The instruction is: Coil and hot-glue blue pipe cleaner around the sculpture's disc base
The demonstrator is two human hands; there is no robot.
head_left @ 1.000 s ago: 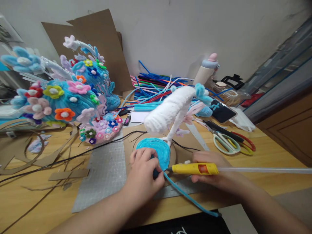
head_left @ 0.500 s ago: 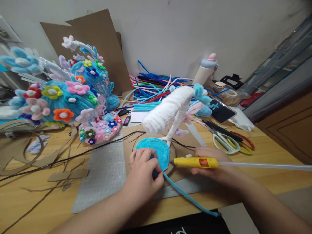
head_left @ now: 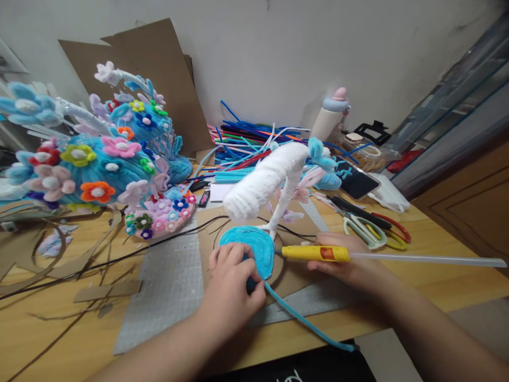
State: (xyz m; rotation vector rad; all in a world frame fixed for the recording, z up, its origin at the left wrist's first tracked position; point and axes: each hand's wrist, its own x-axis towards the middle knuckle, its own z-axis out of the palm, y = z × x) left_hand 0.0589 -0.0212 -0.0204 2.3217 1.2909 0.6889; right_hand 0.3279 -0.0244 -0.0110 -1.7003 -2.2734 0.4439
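A plain grey-white wall [head_left: 254, 58] spans the back, with a small dark mark [head_left: 268, 5] near its top; a light wooden table [head_left: 433, 265] with visible grain stands in front of it. On the right, a glass-fronted cabinet [head_left: 449, 106] shows bluish edges above a brown wooden panel [head_left: 473, 196] with thin dark lines; the light is soft and muted, dimmer toward the upper right corner.

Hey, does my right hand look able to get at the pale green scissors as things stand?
Probably, but not freely: the right hand is holding the yellow glue gun. The scissors lie just beyond that hand, and their handles look uncovered, so the grip seems the main obstacle.
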